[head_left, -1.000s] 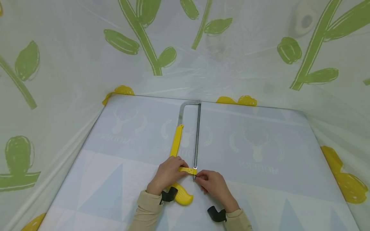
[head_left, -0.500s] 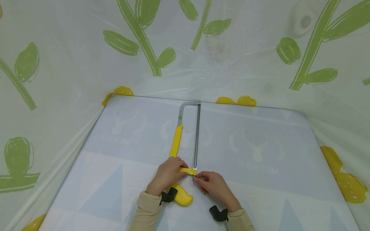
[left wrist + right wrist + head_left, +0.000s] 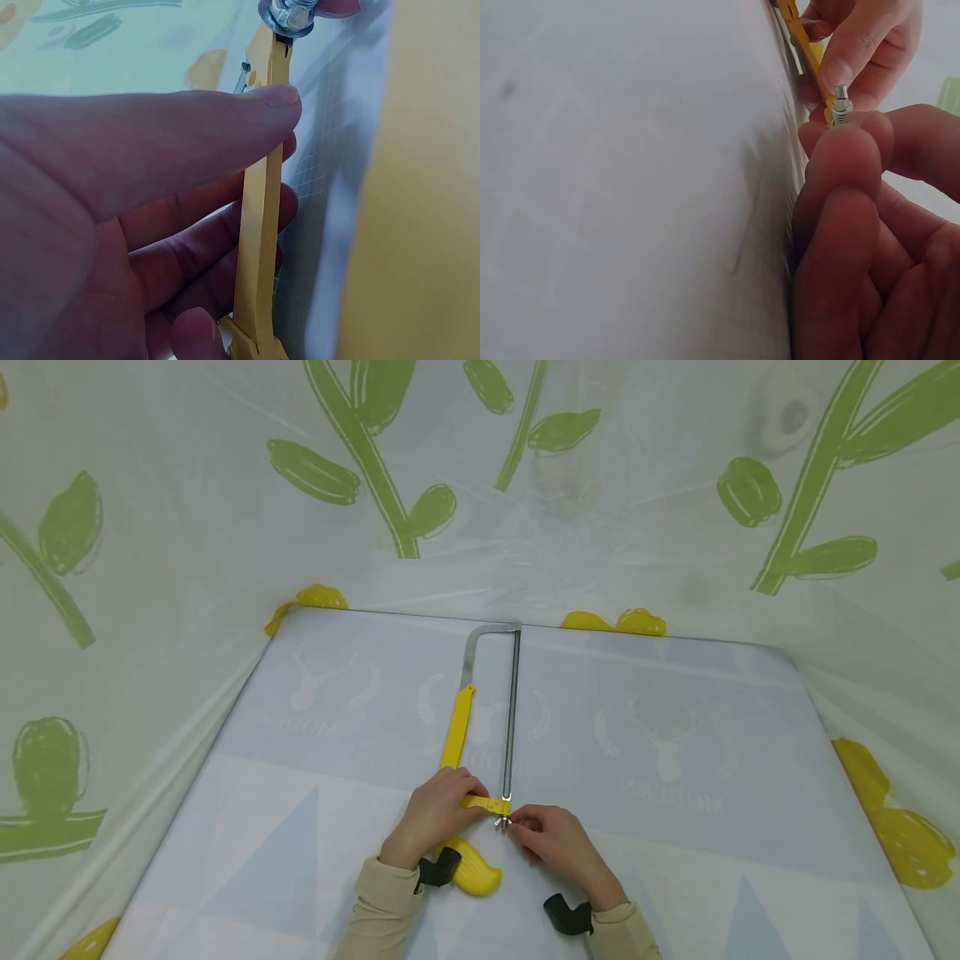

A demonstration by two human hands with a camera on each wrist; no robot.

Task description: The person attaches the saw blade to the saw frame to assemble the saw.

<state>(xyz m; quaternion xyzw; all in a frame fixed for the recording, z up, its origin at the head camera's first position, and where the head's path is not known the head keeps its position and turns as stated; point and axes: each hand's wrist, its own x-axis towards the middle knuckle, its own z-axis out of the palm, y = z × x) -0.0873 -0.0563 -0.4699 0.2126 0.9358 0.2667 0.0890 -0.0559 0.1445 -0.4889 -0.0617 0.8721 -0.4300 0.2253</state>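
Observation:
A hacksaw with a yellow frame (image 3: 457, 727) lies on the table, its silver bow at the far end. The blade (image 3: 513, 718) runs along its right side. My left hand (image 3: 437, 814) grips the short yellow arm (image 3: 259, 210) at the near end, thumb on one side and fingers curled behind. Just beyond that arm sits a metal wing nut (image 3: 503, 822) on the tensioning screw. My right hand (image 3: 555, 839) pinches at this wing nut from the right, and its fingertips partly hide the screw (image 3: 841, 105) in the right wrist view. The yellow handle (image 3: 475, 868) shows below my left wrist.
A patterned cloth covers the table (image 3: 675, 860). Around it hangs a pale sheet (image 3: 600, 527) with green leaves and yellow shapes. Black wrist mounts (image 3: 567, 915) sit on both wrists, the left one overlapping the saw handle.
The wing nut has turned, and its wings now show to the left of my right fingertips. My right fingers have shifted slightly about it. The left hand and the saw have stayed still.

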